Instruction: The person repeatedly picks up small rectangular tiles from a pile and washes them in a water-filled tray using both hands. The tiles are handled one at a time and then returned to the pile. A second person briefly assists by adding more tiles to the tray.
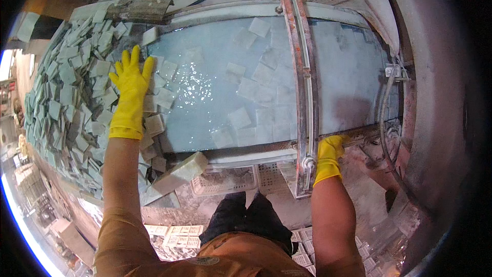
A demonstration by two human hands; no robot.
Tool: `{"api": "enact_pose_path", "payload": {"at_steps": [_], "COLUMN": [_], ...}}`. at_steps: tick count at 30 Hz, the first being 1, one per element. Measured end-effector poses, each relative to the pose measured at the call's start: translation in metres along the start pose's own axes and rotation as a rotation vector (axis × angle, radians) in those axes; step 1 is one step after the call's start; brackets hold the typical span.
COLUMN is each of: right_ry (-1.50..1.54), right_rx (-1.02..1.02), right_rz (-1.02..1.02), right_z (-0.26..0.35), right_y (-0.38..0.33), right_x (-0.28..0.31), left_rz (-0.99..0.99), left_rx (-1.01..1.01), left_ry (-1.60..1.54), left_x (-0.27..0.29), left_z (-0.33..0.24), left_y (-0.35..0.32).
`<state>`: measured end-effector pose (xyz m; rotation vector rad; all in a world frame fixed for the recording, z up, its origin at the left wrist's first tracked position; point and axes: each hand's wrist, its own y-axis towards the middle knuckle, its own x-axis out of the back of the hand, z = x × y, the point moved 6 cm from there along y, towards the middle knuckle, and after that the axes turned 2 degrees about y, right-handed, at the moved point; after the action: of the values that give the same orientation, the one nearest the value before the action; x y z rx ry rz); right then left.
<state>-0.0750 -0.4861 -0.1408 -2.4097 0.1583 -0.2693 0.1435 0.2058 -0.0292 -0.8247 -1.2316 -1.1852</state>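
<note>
"Where are the square tiles [67,73]?"

"Heaped left of the left hand [131,79] — fingers spread — with several just right of it. Right hand [329,157]: at the near rim of the wet bed [246,153], grip cannot be told."

"Orientation?"

"Mixed angles; near-square faces, long axis indeterminate."

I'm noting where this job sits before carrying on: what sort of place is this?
Probably a tile or stone workshop: a heap of small flat pieces lies at the left, similar pieces lie across a wet bed, and a slotted metal rail spans that bed.
</note>
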Motion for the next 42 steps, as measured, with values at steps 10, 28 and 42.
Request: {"api": "enact_pose_path", "payload": {"at_steps": [10, 28, 42], "right_ry": [-0.658, -0.367, -2.594], "right_rx": [0.329, 0.362, 0.560], "right_rz": [-0.168, -0.210, -0.267], "right_z": [0.005, 0.015, 0.000], "right_y": [-0.071, -0.053, -0.098], "right_x": [0.022, 0.010, -0.005], "left_rz": [-0.104, 0.034, -0.213], "left_rx": [-0.427, -0.349, -0.360], "left_ry": [-0.158, -0.115, -0.235], "left_x": [0.067, 0.037, 0.040], "left_z": [-0.084, -0.106, -0.093], "left_y": [-0.057, -0.071, -0.039]}}
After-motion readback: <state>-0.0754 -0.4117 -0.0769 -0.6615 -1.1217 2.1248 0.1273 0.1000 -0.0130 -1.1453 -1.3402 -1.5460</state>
